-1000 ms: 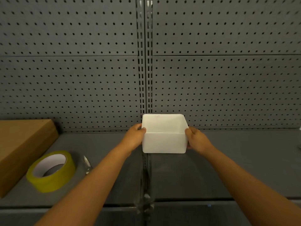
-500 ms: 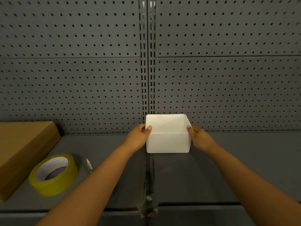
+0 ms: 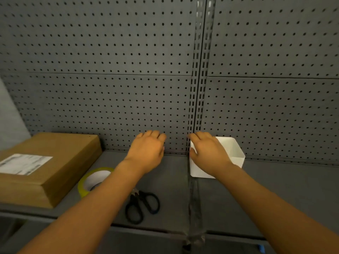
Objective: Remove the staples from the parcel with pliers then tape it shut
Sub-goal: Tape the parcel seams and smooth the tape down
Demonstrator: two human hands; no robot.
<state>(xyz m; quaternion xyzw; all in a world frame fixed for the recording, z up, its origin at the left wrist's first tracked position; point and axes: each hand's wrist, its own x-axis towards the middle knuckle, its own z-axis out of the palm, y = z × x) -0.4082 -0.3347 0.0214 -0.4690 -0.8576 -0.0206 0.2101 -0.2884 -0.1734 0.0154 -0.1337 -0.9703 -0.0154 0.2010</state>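
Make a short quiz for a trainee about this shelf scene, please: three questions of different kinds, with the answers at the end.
1. True or false: the left hand grips the tape roll.
2. Which thing lies nearest the front edge of the shelf? A) scissors B) white box C) parcel
3. Fill in: the paper label sits on top of the ____.

Key
1. False; the left hand holds nothing, its fingers loosely bent above the shelf.
2. A
3. parcel

The right hand is over the white box, fingers relaxed; no grip on it is visible.
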